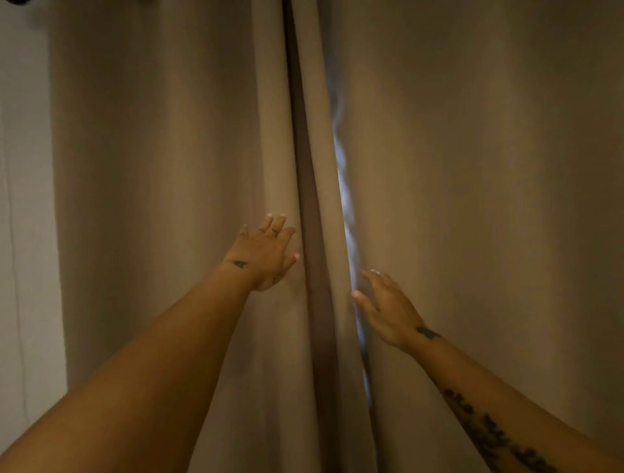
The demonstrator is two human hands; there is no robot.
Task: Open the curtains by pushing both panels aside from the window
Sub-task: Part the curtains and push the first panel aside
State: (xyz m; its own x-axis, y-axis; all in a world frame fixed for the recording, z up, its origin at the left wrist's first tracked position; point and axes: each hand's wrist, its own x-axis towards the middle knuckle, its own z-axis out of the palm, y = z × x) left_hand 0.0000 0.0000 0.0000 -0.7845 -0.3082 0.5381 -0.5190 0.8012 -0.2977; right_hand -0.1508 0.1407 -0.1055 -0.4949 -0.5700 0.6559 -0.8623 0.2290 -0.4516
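Two tan curtain panels hang closed in front of me. The left panel point(162, 189) and the right panel point(472, 202) meet near the middle, with a thin bright slit of daylight point(346, 202) between them. My left hand point(265, 253) is stretched out with fingers apart, against the left panel beside a dark fold point(309, 209). My right hand point(388, 307) is lower, fingers spread, its fingertips at the inner edge of the right panel by the slit. Neither hand grips fabric.
A pale wall point(23, 236) shows left of the left panel. A dark piece of the curtain rod end point(17, 2) sits at the top left corner. Curtain fabric fills the rest of the view.
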